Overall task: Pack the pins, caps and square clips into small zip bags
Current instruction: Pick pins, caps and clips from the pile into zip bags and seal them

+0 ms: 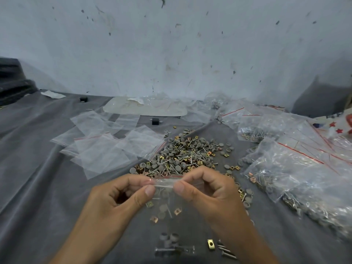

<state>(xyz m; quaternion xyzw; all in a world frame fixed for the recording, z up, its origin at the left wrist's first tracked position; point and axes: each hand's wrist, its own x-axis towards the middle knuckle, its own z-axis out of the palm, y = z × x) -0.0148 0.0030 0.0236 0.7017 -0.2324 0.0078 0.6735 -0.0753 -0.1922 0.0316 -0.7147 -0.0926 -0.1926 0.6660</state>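
From the head camera, you hold one small bag (165, 204) up in front of you. Your left hand (118, 195) pinches its top edge between thumb and forefinger, and your right hand (207, 189) pinches the same edge just beside it, other fingers curled. The bag hangs below your thumbs with a few grey caps, gold square clips and pins inside it.

Just beyond your hands lies the pile (182, 155) of loose parts, all three kinds mixed together. Left of it, empty bags (106, 147) overlap in a flat spread. To the right, filled bags (297, 168) with red zip lines heap up toward the edge of the view. Near you, under your wrists, sit a few caps (169, 239), one clip (210, 244) and some pins (226, 250).

Everything rests on a grey cloth (38, 168), creased in long folds. Farther back a pale flat tray (144, 109) lies on it, with a small black block (155, 121) just in front. Behind stands a whitish wall (171, 44), scuffed and flecked with dark marks. A dark bundle (13, 80) sits at the far left.
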